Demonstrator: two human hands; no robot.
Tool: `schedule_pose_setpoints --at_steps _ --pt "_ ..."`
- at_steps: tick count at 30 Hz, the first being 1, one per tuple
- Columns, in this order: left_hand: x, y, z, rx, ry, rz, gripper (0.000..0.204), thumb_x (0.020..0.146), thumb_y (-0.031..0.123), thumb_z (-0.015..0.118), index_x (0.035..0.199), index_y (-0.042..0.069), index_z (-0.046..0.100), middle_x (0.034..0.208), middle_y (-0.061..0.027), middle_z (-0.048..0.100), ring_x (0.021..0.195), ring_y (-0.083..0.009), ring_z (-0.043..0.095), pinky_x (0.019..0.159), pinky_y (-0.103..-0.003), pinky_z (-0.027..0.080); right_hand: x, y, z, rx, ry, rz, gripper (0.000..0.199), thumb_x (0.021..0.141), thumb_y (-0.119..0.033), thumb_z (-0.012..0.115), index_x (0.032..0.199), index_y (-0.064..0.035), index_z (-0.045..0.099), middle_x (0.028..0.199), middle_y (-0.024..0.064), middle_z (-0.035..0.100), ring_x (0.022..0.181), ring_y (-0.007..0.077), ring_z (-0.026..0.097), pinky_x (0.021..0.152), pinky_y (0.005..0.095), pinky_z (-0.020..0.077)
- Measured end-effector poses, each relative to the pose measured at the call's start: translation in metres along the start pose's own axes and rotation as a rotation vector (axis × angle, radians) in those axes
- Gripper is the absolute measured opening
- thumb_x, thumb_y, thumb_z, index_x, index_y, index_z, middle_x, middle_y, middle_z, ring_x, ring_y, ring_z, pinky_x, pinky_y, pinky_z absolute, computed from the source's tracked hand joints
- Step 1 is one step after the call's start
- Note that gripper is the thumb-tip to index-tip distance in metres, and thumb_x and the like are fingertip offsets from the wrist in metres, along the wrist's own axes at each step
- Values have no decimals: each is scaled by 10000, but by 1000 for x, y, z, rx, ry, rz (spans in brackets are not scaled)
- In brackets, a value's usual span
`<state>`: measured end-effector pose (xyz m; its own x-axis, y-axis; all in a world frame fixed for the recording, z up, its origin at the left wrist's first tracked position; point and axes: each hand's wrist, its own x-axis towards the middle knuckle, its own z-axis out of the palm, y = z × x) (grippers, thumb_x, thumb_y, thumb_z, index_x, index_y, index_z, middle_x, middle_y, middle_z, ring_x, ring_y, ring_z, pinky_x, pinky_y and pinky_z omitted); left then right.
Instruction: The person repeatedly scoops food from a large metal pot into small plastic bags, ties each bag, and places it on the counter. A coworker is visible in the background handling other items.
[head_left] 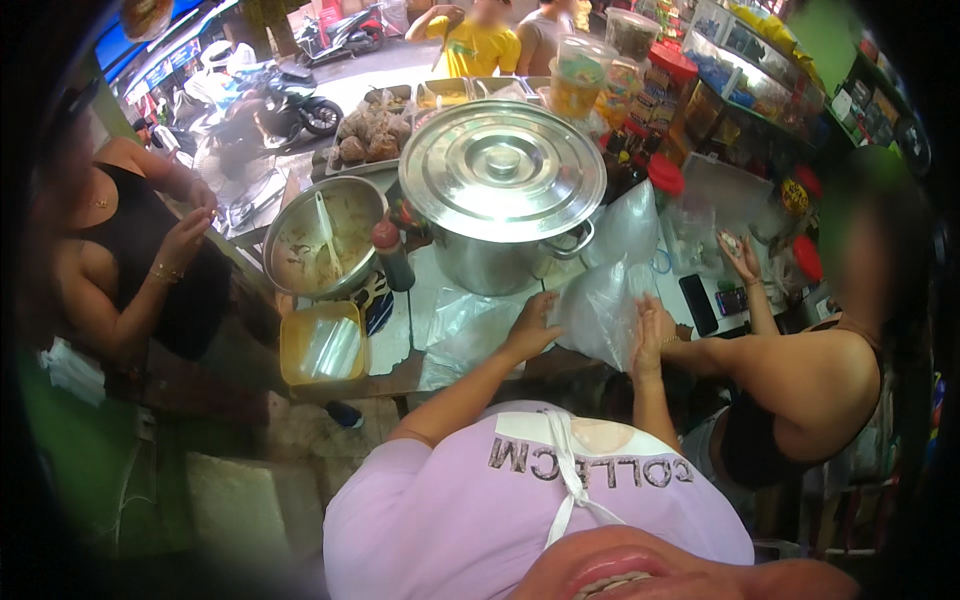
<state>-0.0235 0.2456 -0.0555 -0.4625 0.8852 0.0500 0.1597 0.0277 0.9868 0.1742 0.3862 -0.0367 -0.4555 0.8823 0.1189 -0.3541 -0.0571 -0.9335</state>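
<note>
A puffed clear plastic bag (pixel 597 315) stands at the table's near edge, between my two hands. My left hand (pixel 535 328) is at the bag's left side, fingers apart and slightly curved. On the other side, my right hand (pixel 647 335) has its fingers stretched up along the bag. Whether either palm presses the bag is hard to tell. Behind it is another puffed clear bag (pixel 626 225). Flat clear plastic bags (pixel 470 325) lie left of my left hand. A large lidded steel pot (pixel 485 255) stands just beyond.
Left of the pot are a steel basin (pixel 280 240) with a white spoon, a sauce bottle (pixel 395 260) and a yellow tub (pixel 285 350). A phone (pixel 697 305) lies at right. Co-workers stand at both sides; the right one's arm (pixel 770 365) reaches close to my right hand.
</note>
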Motion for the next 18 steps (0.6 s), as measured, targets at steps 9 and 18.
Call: schedule_pose_setpoints --at_steps 9,18 --pt "37 6 30 165 -121 224 1137 704 348 804 1513 -30 101 1548 -275 203 1440 -404 234 1177 -437 221 5 -7 93 -662 97 -396 1123 564 -263 937 1439 -2 284 1385 186 447 1288 317 449 1073 398 373" --pt "11 -10 15 544 -90 111 984 779 321 766 1518 26 186 1523 -276 271 1425 -420 257 1173 -455 220 3 75 47 -577 1 9 972 619 -223 914 1361 28 339 1270 205 526 1158 309 545 988 410 441"
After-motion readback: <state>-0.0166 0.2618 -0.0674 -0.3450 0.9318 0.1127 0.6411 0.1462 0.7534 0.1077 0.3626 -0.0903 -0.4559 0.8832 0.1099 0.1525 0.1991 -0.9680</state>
